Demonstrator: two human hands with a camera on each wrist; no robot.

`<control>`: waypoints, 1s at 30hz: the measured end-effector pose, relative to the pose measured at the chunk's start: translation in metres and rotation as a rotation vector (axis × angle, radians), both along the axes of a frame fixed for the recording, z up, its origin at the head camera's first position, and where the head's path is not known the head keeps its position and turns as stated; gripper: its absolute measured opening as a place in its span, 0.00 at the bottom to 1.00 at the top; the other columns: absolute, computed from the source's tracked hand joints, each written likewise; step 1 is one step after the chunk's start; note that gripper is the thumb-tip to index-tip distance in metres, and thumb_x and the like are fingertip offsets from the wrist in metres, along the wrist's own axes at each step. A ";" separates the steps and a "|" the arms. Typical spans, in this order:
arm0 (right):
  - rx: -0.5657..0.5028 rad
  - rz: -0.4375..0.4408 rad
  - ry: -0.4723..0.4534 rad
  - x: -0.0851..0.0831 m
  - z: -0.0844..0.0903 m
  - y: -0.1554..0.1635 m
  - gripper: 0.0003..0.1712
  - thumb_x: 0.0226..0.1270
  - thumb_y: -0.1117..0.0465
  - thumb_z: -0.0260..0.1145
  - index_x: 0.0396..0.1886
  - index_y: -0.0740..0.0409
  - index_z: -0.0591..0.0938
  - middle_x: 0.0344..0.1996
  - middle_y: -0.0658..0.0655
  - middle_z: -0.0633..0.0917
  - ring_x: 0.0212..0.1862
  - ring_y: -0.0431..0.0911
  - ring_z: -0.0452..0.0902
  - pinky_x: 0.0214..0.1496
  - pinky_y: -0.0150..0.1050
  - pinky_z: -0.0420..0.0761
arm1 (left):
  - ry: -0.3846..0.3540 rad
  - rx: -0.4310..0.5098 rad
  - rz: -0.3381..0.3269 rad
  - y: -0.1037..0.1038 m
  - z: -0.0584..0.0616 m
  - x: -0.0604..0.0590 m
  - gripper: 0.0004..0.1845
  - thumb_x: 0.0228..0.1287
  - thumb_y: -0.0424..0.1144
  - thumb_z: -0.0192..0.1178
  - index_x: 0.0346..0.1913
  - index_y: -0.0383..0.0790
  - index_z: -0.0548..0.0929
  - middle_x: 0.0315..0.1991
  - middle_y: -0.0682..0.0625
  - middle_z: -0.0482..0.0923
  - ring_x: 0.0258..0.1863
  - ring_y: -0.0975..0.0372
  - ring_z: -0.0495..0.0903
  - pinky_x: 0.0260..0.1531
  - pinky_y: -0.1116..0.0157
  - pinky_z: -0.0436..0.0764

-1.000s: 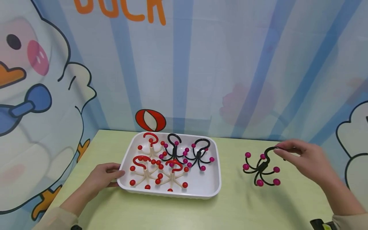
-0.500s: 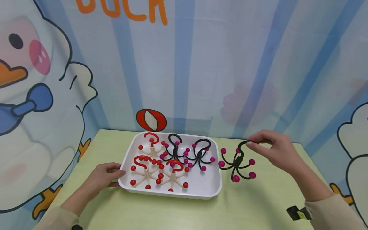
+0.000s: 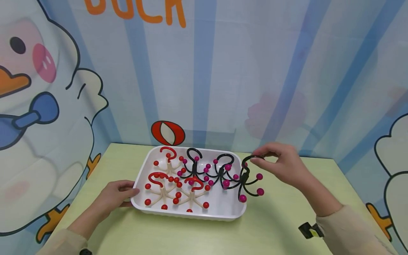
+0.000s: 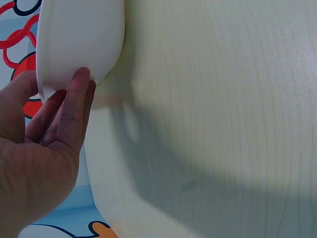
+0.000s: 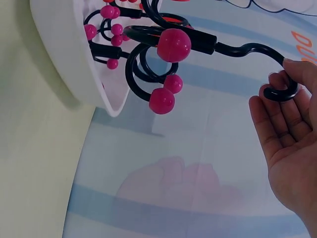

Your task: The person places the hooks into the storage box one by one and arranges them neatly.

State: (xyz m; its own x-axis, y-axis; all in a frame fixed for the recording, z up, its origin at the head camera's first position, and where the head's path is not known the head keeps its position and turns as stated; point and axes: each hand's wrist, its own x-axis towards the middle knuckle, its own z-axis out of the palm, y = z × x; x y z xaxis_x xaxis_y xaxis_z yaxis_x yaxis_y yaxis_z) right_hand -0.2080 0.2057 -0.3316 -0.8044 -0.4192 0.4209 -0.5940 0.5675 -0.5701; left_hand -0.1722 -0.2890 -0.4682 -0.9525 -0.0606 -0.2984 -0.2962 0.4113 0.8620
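- Head view: your right hand (image 3: 283, 163) pinches the curled top of a black hook (image 3: 244, 179), a thin, glossy plastic piece with curved arms ending in round magenta balls. It hangs over the right rim of the tray (image 3: 191, 214), partly inside, partly out.
- The tray is white, smooth plastic with rounded corners, on a pale green wood-grain table (image 3: 274, 230). In it lie two more black hooks with magenta balls at the far side and three cream hooks (image 3: 165, 184) with red balls and red tops at the left.
- Your left hand (image 3: 113, 198) holds the tray's near-left corner, thumb on the rim.
- Left wrist view: your fingers (image 4: 74, 109) are nearly straight, close together, tips pressed on the tray's smooth outer wall (image 4: 79, 34).
- Right wrist view: your thumb and fingertips (image 5: 285, 106) close narrowly round the hook's loop; its coiled arms and shiny balls (image 5: 173, 45) hang just beside the tray's edge (image 5: 69, 59).
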 end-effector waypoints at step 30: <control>0.020 0.115 -0.112 -0.011 -0.030 -0.051 0.06 0.68 0.64 0.78 0.43 0.52 0.91 0.38 0.45 0.90 0.42 0.40 0.86 0.53 0.44 0.91 | -0.012 -0.003 0.012 0.001 0.000 -0.002 0.28 0.77 0.37 0.66 0.70 0.22 0.74 0.62 0.28 0.80 0.49 0.50 0.88 0.45 0.56 0.93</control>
